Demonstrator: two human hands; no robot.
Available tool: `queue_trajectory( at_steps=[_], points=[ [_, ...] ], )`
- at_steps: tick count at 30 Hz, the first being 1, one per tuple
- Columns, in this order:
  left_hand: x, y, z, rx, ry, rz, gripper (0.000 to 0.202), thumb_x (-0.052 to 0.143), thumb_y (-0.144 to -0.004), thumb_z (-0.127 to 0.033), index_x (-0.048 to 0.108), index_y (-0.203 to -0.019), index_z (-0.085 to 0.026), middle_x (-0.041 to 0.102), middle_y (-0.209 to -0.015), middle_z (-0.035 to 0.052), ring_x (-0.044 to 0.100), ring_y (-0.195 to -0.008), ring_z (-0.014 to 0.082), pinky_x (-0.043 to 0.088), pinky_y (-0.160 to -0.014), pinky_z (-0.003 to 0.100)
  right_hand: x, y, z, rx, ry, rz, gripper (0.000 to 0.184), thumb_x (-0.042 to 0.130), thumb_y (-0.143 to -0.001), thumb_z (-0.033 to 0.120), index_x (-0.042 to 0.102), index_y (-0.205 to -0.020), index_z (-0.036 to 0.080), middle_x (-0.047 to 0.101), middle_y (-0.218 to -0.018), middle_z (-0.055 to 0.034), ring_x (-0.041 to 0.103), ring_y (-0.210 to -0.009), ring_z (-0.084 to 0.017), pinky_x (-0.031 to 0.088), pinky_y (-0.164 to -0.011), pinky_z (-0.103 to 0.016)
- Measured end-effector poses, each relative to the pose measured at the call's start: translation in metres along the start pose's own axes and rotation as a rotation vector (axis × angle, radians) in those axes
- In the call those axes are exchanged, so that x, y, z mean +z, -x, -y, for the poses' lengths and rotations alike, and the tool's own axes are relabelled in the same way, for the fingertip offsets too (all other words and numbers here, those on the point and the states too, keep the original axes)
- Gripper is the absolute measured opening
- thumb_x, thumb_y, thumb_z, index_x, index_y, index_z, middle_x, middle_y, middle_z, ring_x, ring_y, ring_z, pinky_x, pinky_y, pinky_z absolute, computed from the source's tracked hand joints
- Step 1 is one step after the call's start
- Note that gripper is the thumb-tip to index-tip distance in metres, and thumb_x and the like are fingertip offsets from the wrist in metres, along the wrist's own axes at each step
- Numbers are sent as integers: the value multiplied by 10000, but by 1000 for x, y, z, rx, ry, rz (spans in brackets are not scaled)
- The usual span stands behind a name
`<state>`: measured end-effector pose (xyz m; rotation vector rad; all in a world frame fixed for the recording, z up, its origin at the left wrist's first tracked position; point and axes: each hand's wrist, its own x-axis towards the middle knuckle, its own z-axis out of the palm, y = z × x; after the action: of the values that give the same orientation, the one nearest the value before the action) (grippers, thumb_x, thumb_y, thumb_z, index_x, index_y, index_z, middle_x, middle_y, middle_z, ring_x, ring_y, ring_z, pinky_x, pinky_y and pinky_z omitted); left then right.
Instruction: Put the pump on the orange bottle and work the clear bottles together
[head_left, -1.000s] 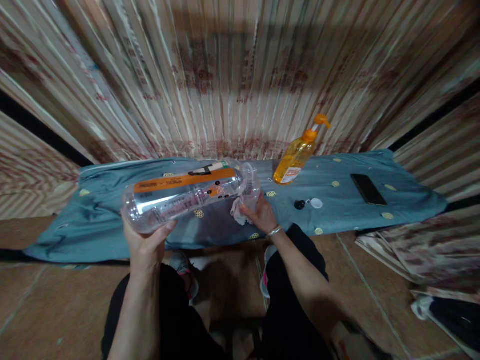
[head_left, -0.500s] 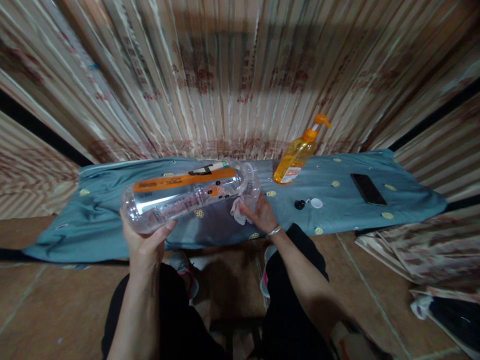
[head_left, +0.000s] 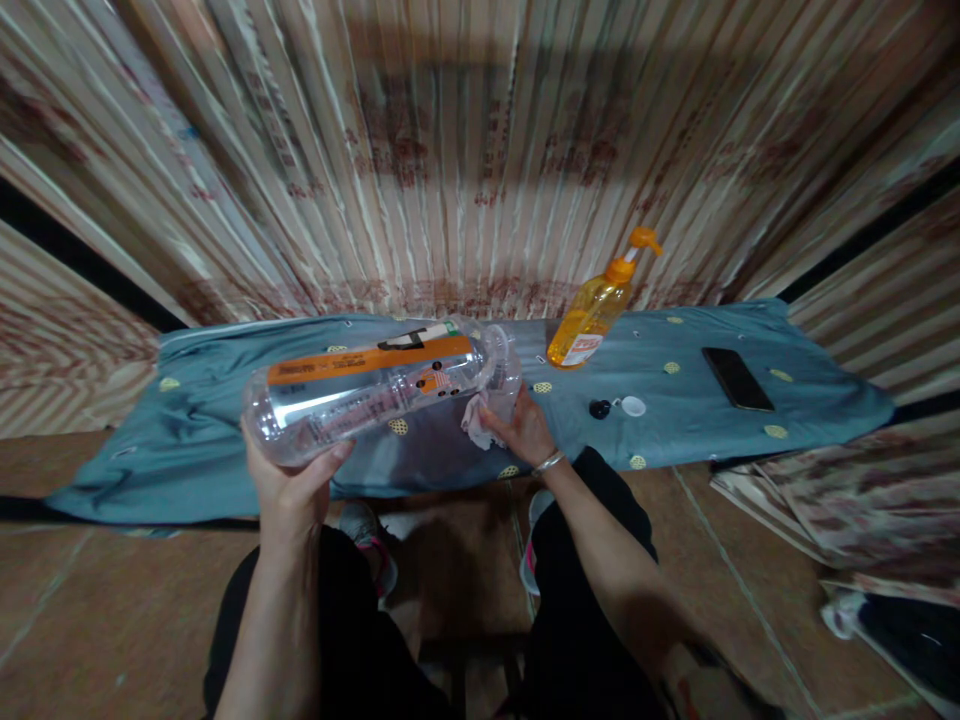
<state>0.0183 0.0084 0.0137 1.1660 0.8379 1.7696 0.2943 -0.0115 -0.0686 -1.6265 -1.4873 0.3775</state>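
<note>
A large clear plastic water bottle with an orange printed band lies nearly level across the front of me, above the cloth-covered table. My left hand is closed around its base end at the left, thumb along the near side. At the other end, my right hand grips the bottle's narrower clear top and pinches a crumpled pale pink cloth against it. The cloth hangs below the top, partly covered by the fingers. Whether the top is open cannot be seen.
Behind the bottle's right end stands an orange pump bottle of yellow liquid. A small black-and-white lid piece and a dark phone lie on the blue-green tablecloth. Pleated curtains rise behind the table.
</note>
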Motion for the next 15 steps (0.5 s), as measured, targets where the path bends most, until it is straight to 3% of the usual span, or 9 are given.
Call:
queue_trajectory(
  at_steps=[5,15],
  points=[
    [0,0,0,11,-12,8,880,964,-365,-215,652,-1187,-239,649,-1086,40,608,-894,184,534,-949,435,-1,0,3,33,-14,8,733,702,-799,443,429,-1418,160,705,-1237,-146,715,-1075,-306,588,-925,-429],
    [0,1,-1,21,-60,21,859,959,-405,-282,630,-1198,-241,634,-1126,52,615,-987,235,528,-960,486,-2,0,4,38,-52,13,683,680,-806,473,456,-1384,186,708,-1232,-127,717,-1054,-293,583,-931,-448]
  ],
)
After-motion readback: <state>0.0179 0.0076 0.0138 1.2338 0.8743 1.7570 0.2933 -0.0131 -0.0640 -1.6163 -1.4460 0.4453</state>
